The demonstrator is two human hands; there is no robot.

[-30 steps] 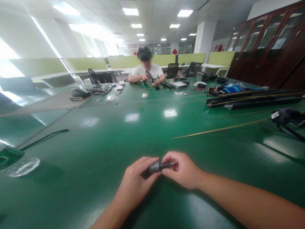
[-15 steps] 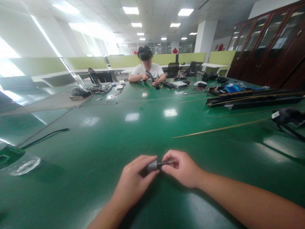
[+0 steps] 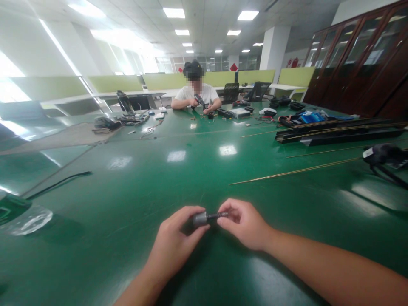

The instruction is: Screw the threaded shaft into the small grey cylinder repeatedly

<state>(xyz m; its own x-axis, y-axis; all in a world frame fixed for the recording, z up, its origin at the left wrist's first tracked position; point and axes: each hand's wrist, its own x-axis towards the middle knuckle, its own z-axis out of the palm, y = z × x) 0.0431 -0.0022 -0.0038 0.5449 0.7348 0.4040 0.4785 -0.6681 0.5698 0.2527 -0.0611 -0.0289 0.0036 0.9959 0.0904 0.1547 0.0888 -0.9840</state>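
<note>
A short grey metal cylinder with a thin dark ridged shaft [image 3: 200, 218] lies level between my hands, just above the green table. My left hand [image 3: 178, 231] is curled round the cylinder, index finger along its top edge and thumb below. At the shaft's right end, my right hand [image 3: 244, 223] pinches it between thumb and fingertips. The cylinder's left end is partly hidden by my left hand, and the shaft's tip partly by my right fingers.
Thin brass-coloured rods [image 3: 287, 173] and dark channels [image 3: 334, 129] lie to the right. At left are a clear plastic bottle [image 3: 32, 220] and a black cable [image 3: 60, 185]. Across the table [image 3: 143, 182], another person [image 3: 196, 95] holds a power drill [image 3: 199, 100].
The cylinder and my left hand have shifted slightly left. More of the cylinder shows between my left thumb and index finger. My right hand keeps its pinch on the shaft.
</note>
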